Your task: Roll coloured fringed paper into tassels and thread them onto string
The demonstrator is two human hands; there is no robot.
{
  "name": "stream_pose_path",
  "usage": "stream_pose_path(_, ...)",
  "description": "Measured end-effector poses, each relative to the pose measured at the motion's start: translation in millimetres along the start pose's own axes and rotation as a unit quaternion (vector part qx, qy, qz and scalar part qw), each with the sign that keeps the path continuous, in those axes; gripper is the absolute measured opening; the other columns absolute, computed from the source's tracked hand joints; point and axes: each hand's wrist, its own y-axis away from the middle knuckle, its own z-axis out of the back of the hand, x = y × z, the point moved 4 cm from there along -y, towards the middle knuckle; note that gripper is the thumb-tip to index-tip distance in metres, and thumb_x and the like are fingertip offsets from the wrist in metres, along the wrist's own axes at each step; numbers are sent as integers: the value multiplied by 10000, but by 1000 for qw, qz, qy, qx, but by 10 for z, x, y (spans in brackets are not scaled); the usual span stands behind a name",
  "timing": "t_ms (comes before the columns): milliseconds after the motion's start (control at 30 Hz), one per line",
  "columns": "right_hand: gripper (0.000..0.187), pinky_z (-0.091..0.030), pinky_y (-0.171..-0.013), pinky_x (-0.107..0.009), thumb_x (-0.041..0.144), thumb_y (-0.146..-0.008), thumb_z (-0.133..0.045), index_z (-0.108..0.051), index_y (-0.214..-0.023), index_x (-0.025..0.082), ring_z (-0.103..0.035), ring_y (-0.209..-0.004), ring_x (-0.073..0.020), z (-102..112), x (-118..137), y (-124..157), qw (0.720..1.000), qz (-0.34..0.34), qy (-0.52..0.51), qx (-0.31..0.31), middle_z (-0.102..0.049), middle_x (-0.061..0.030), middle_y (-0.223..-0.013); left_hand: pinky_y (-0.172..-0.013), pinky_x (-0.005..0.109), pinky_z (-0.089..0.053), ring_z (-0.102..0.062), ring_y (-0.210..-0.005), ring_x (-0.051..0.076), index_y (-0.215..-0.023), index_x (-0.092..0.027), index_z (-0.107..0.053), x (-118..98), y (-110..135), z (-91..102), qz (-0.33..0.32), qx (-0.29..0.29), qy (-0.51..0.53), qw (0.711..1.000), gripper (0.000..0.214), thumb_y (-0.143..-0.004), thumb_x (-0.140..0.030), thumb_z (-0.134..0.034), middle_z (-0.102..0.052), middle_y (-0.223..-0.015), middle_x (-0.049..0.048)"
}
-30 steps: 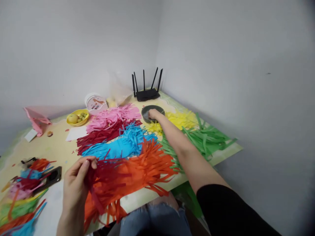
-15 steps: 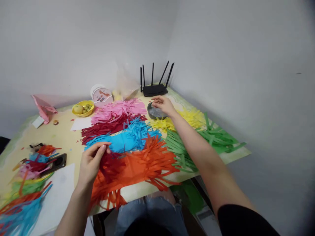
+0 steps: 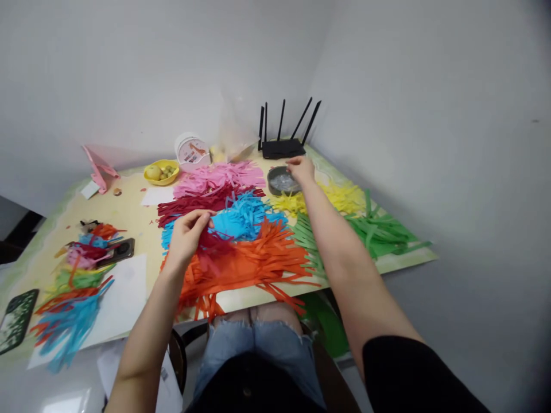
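My left hand (image 3: 188, 233) pinches a bunch of dark red paper strips (image 3: 215, 244) that lies over the orange fringed paper (image 3: 253, 264) at the table's near edge. My right hand (image 3: 302, 170) reaches far across, fingers curled at the rim of a small dark round dish (image 3: 280, 181) with something shiny inside. Whether those fingers hold anything is hidden. Around the dish lie piles of cut strips: pink (image 3: 219, 175), dark red (image 3: 189, 205), blue (image 3: 241, 215), yellow (image 3: 340, 198) and green (image 3: 379, 232).
A black router (image 3: 282, 146) stands in the far corner. A yellow bowl of fruit (image 3: 160, 171) and a white tub (image 3: 191, 152) sit at the back. Mixed strips (image 3: 73, 287), a phone (image 3: 120, 250), another phone (image 3: 15, 318) and white paper (image 3: 124, 292) lie left.
My right hand lifted from inside the dish to its far rim. My left hand moved forward along the dark red strips, away from the table edge. The view shifted, showing more of the table's left.
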Motion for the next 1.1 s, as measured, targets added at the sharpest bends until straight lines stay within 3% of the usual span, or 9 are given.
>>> stream_pose_path(133,286,-571,-893,-398,350,-977,-602,-639,-1175,146,-652,-1032,-197,225,-127,-48,999,-52,-9,-3,-651,-84,-1187,-737,236,-466,-604,-714,132,-807,-183,-752,-104,264,296,10,-21,-12,1000,245,-841,-423,-714,-671,-689,11)
stream_pose_path(300,169,-572,-762,-289,268,-945,-650,-649,-1014,113,-644,-772,-110,37,147,164,994,-26,-98,35,-681,-33,-915,-669,225,-472,-603,-638,116,-869,-181,-746,-150,355,272,26,-33,21,999,245,-804,-417,-762,-669,-646,-3)
stream_pose_path(433,146,-555,-761,-231,212,-812,-758,-673,-913,153,-632,-690,-81,-272,600,836,975,50,-190,106,-683,15,-782,-659,222,-490,-624,-624,114,-837,-173,-706,-177,344,118,24,-58,74,995,271,-759,-414,-802,-679,-639,-2)
stream_pose_path(533,284,-562,-687,-262,379,-714,-827,-695,-866,179,-631,-642,-113,-425,931,1561,916,136,-316,205,-680,16,-725,-622,220,-486,-617,-603,110,-850,-168,-696,-194,372,19,24,-48,94,994,284,-770,-423,-792,-689,-659,2)
stream_pose_path(667,320,-543,-618,-243,456,-686,-851,-705,-808,198,-612,-599,-102,-504,1108,2248,872,128,-396,258,-671,18,-704,-674,234,-512,-645,-649,121,-874,-164,-689,-234,480,-58,8,-31,96,995,251,-806,-392,-767,-703,-704,14)
stream_pose_path(900,379,-565,-643,-271,480,-607,-905,-710,-793,214,-635,-607,-118,-577,1161,2651,839,61,-467,274,-675,19,-709,-713,261,-547,-690,-715,149,-849,-168,-685,-418,704,-95,-77,-68,-4,995,179,-859,-344,-715,-733,-792,41)
stream_pose_path(1100,307,-546,-616,-262,462,-653,-892,-732,-776,232,-622,-596,-115,-537,1216,2853,838,92,-471,261,-667,23,-697,-642,234,-510,-674,-674,132,-814,-174,-681,-525,858,-65,-119,-74,-72,988,104,-886,-249,-666,-735,-755,17)
